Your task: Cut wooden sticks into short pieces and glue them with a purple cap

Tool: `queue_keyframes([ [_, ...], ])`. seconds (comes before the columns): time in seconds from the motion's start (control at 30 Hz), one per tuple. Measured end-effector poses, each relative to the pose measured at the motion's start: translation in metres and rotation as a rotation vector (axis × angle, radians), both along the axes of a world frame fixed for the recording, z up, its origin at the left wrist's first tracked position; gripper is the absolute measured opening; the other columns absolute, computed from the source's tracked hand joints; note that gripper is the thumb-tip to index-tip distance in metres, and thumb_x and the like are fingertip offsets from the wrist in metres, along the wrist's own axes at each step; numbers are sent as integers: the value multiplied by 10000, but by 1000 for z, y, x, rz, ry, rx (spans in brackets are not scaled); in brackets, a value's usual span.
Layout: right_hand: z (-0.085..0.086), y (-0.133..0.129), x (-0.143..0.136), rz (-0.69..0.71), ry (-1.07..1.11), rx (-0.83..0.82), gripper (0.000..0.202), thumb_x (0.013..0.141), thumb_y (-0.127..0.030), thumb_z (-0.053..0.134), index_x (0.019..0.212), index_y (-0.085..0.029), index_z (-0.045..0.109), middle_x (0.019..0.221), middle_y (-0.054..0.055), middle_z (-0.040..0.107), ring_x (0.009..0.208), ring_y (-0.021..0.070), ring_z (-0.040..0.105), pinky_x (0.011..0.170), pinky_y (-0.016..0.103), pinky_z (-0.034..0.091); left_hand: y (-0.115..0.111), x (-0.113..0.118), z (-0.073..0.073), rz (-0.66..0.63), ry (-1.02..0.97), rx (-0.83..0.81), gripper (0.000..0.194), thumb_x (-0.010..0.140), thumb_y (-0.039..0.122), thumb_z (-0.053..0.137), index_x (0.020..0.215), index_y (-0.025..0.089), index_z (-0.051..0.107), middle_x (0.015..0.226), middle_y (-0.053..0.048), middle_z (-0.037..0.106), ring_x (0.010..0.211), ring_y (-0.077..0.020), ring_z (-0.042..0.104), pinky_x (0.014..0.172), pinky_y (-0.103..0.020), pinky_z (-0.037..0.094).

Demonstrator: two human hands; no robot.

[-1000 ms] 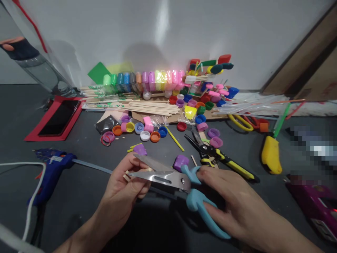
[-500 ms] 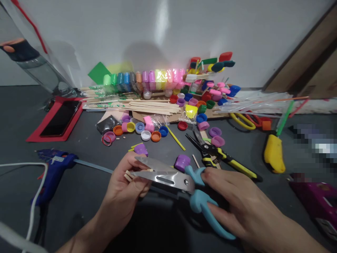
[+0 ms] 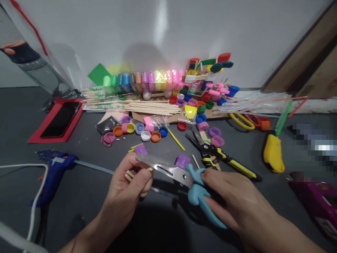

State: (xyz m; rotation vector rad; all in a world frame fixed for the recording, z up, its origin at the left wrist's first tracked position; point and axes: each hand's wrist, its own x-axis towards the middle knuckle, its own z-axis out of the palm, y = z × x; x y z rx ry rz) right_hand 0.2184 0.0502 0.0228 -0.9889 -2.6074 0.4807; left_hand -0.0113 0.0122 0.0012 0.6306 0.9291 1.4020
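Observation:
My left hand (image 3: 130,186) is closed around short pale wooden sticks (image 3: 129,175), whose ends poke out between thumb and fingers. My right hand (image 3: 234,196) grips scissors (image 3: 168,172) by their light blue handles, with the blades closed together. The blade tips lie just above my left thumb and index finger, close to a stick end. Beyond the blades, a purple cap (image 3: 182,161) rests on the table, and another purple piece (image 3: 140,149) sits by some yellow sticks. Most of the sticks' length is hidden in my left hand.
A blue glue gun (image 3: 54,168) with a glue stick lies at left, near a phone (image 3: 61,119) on red sheet. Black-and-yellow pruning shears (image 3: 226,158) and a yellow cutter (image 3: 273,153) lie at right. Several coloured caps, wooden skewers (image 3: 152,107) and clay packs (image 3: 144,80) fill the back.
The scissor blades were apart with a stick near them; now they are closed, and the handles have come together. My left hand has hardly moved.

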Motion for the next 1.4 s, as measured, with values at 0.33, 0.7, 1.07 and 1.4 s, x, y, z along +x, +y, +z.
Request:
queue_keyframes([
  [0.33, 4, -1, -2, -26, 26, -6, 53, 800, -204, 511, 772, -232, 546, 682, 41, 656, 568, 195, 609, 508, 293, 445, 0, -4, -1, -80, -58, -120, 210, 743, 348, 806, 693, 179, 693, 557, 53, 415, 473, -32, 323, 435, -145, 241],
  [0.7, 5, 2, 1, -2, 26, 52, 107, 803, -191, 488, 719, -252, 513, 641, 37, 627, 541, 201, 583, 489, 307, 415, 0, -5, 0, -125, -109, -196, 196, 683, 259, 806, 637, 148, 651, 536, 69, 311, 471, -34, 208, 416, -161, 201],
  [1.07, 7, 1, 2, 34, 0, 123, 139, 872, -218, 451, 740, -238, 492, 646, 40, 594, 551, 198, 562, 495, 309, 405, 2, -4, 1, -123, -149, -215, 309, 667, 243, 836, 560, 145, 563, 532, 87, 262, 466, -22, 177, 412, -146, 185],
  [1.4, -1, 5, 4, 28, -5, 59, 163, 922, -232, 480, 766, -206, 519, 631, 0, 564, 516, 139, 518, 492, 250, 372, 0, -6, 1, -145, -105, -131, 303, 748, 378, 798, 673, 135, 634, 598, 41, 484, 440, -7, 248, 407, -151, 180],
])
